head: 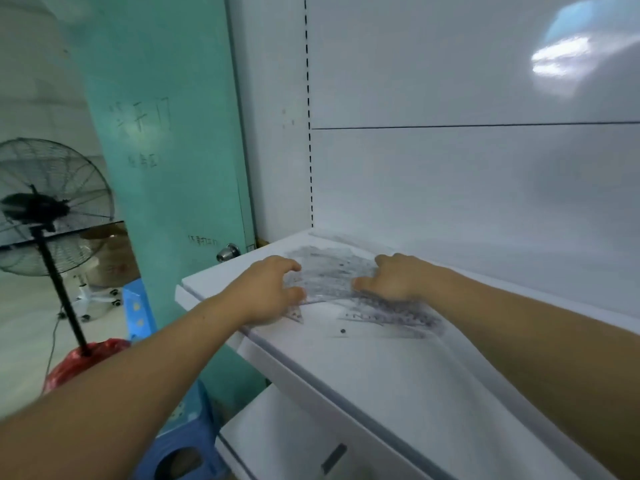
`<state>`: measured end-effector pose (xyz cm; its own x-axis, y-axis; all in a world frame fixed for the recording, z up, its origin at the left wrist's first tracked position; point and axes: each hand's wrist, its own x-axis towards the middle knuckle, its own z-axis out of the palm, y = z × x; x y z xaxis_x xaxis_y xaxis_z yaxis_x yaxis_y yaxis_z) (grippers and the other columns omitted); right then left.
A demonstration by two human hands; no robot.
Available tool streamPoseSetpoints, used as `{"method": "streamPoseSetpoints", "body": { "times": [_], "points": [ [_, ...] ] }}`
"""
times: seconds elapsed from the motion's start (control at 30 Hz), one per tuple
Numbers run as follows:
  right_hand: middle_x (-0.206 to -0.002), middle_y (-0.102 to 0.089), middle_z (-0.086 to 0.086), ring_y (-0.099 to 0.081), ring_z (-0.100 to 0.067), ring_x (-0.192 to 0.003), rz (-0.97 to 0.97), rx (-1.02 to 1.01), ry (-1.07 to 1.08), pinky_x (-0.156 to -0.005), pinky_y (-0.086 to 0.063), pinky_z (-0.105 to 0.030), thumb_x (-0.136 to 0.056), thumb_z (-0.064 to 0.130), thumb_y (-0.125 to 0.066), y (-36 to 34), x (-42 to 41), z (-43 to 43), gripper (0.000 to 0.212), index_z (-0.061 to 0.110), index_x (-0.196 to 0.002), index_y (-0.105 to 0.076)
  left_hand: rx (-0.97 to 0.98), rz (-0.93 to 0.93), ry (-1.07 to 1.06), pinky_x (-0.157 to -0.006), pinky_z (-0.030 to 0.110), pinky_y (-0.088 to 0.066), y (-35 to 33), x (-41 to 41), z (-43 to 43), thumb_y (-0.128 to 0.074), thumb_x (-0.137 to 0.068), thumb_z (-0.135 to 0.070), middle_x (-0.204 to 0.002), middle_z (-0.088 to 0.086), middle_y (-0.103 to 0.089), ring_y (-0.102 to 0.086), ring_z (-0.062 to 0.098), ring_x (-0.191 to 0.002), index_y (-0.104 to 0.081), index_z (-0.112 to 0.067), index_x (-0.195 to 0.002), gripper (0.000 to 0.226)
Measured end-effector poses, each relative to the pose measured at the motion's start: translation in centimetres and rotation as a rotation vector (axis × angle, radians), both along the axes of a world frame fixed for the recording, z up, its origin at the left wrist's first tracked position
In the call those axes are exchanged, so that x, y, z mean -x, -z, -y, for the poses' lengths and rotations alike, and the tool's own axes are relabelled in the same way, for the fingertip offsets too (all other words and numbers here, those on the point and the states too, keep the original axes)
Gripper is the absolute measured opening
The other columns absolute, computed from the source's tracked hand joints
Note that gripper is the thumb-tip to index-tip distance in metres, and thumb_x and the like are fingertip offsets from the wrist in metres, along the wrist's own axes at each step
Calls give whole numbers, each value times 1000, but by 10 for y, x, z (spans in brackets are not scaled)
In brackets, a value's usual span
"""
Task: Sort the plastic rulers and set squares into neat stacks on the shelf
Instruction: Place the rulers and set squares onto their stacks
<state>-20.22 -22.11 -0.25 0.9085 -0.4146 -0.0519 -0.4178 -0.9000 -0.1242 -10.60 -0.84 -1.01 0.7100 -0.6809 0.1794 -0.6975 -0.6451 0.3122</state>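
A pile of clear plastic rulers and set squares (329,271) lies on the white shelf (381,375) near its left end. My left hand (270,289) grips the pile's left edge with curled fingers. My right hand (394,275) holds the pile's right edge, thumb in front and fingers behind. Another clear set square (384,323) with printed markings and a small hole lies flat on the shelf just in front of my right hand.
The shelf's white back panel (467,185) rises behind the pile, with a slotted upright (309,133) at the left. Left of the shelf stand a teal door (166,150), a black pedestal fan (45,209) and a blue plastic stool (180,445). A lower shelf (284,441) sits beneath.
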Motion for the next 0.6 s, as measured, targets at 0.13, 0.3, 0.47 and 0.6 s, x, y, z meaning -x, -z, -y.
{"method": "streamPoseSetpoints", "body": {
  "times": [0.13, 0.3, 0.47, 0.6],
  "points": [
    [-129, -52, -7, -51, -23, -108, 76, -37, -54, -88, -43, -33, -90, 53, -50, -7, -22, 3, 50, 17, -125, -54, -136, -81, 97, -116, 36, -21, -3, -41, 27, -51, -90, -52, -157, -3, -19, -23, 19, -142, -20, -28, -149, 71],
    [-134, -49, 2, -46, -15, -114, 156, -39, -55, -88, -31, -22, -93, 39, -53, -13, -26, -5, 34, 26, -124, -56, -124, 20, 268, -90, 28, -40, -9, -74, 44, -50, -92, -45, -131, -1, -55, -54, 17, -110, -51, -26, -130, 43],
    [-147, -34, 1, -38, -20, -132, 263, -53, 101, -106, -30, -29, -88, 43, -59, -7, -25, -27, 60, 27, -142, -36, -30, 37, 456, -72, 25, -42, -10, -97, 43, -47, -95, -37, -115, -2, -62, -58, 12, -81, -60, -23, -116, 29],
    [-148, -36, -4, -38, -25, -132, 151, -18, 373, -108, -33, -35, -82, 60, -59, -7, -11, -42, 81, 23, -147, -28, -106, -11, 563, -96, 28, -38, -6, -105, 35, -60, -81, -58, -140, -4, -46, -49, 16, -120, -46, -27, -136, 64]
  ]
}}
